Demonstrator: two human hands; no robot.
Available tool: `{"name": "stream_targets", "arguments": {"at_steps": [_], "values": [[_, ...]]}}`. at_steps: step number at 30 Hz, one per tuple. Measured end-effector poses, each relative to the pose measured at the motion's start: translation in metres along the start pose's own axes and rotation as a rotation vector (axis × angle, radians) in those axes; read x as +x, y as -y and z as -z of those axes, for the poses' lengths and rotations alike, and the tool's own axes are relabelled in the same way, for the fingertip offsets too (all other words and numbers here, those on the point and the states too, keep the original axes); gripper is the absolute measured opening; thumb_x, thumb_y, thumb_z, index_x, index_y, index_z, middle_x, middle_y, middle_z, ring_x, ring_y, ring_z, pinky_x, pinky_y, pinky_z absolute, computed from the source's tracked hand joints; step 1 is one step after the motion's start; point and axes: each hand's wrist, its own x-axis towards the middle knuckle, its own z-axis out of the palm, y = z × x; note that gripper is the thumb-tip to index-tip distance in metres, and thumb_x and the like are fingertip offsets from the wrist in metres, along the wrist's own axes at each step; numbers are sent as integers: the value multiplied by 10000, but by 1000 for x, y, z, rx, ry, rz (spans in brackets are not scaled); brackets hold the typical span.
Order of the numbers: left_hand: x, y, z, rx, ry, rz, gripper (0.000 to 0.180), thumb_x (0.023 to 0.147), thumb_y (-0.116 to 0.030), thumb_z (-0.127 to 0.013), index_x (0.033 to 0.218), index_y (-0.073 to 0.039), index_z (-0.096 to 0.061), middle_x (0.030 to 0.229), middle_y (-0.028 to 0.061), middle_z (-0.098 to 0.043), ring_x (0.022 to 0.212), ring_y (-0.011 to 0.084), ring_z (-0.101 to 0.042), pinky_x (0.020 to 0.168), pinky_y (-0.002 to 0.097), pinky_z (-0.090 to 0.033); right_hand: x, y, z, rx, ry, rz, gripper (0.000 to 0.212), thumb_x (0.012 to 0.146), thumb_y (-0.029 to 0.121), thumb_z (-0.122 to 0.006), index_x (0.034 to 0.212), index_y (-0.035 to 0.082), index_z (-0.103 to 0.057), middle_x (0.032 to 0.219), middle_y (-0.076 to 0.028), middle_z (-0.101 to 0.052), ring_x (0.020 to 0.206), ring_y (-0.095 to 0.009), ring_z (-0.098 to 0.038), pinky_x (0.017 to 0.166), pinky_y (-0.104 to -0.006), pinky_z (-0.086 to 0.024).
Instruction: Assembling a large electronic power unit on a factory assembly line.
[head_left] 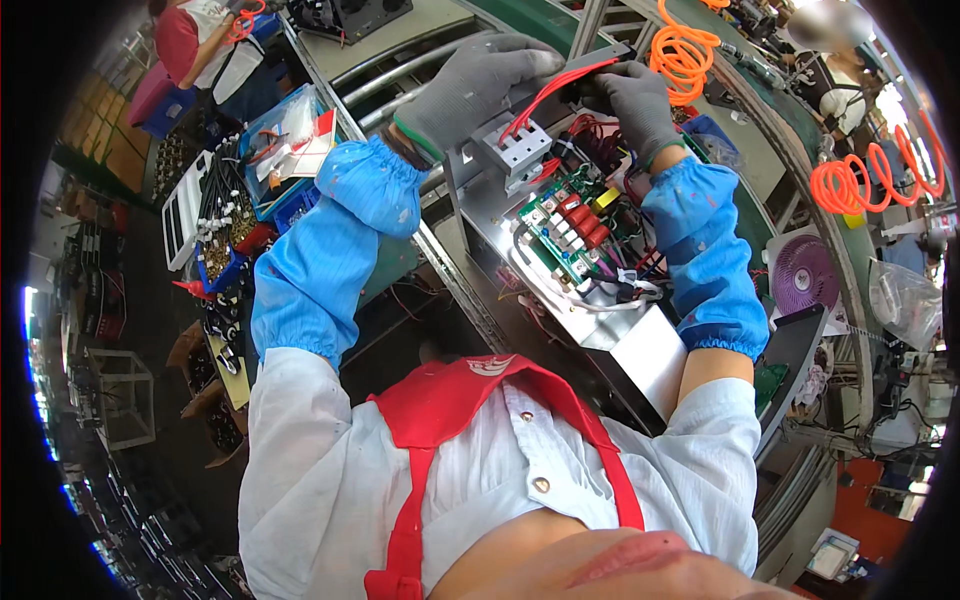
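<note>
An open metal chassis [490, 222] lies in front of me, holding a green circuit board [545, 235] with red and white components. A grey-white circuit breaker [520, 152] sits near its far left corner, with a bundle of red wires [548, 98] rising from it toward the far panel. My left hand [470, 95], in a grey glove, curls against the chassis's far end panel, its fingertips beside the wires. My right hand [637, 108], gloved in dark grey, closes its fingers around the wires' far ends. The exact contact of its fingertips is hidden.
Metal rollers [395, 100] run beyond the chassis on the left. Blue bins [222, 268] of small parts and a blue tray [268, 150] stand left. Coiled orange hoses [683, 62] hang at the right, above a purple fan [806, 274]. Another person [205, 45] works at far left.
</note>
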Motion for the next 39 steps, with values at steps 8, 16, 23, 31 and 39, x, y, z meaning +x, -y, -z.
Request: {"name": "stream_targets", "arguments": {"at_steps": [8,16,23,31,39], "values": [[-19,41,134,-24,-277,43,184,858,-139,-658,999,-21,-669,858,23,-647,715,112,-585,618,260,-490,-9,14,33,-656,31,137,274,842,197,-596,1035,16,-669,915,-90,-671,820,-154,-623,738,-280,-487],[-159,225,290,1617,-241,720,231,860,-239,-551,1034,-145,-671,992,156,-665,920,330,-642,800,451,-516,-16,1,23,-642,-34,217,264,865,215,-620,1034,18,-670,865,-64,-672,741,-105,-600,679,-274,-477],[-162,251,249,1583,-35,748,398,849,-392,-615,1076,-68,-667,1049,190,-668,1011,359,-637,872,454,-503,6,-44,31,-830,-59,813,184,699,196,-614,794,54,-682,836,-143,-645,803,-358,-608,676,-463,-496],[-163,276,274,1713,-88,617,270,813,-230,-559,1001,-71,-670,1010,195,-667,951,400,-618,825,466,-485,-19,1,33,-642,-232,310,236,734,196,-586,883,23,-645,847,-235,-651,841,-404,-629,770,-459,-497],[-208,269,409,2177,-113,212,224,876,-209,-534,776,-28,-618,760,126,-656,660,240,-625,560,393,-449,-12,9,-3,-448,-323,407,204,735,177,-570,855,47,-672,817,-216,-660,812,-393,-641,772,-447,-507]]}}
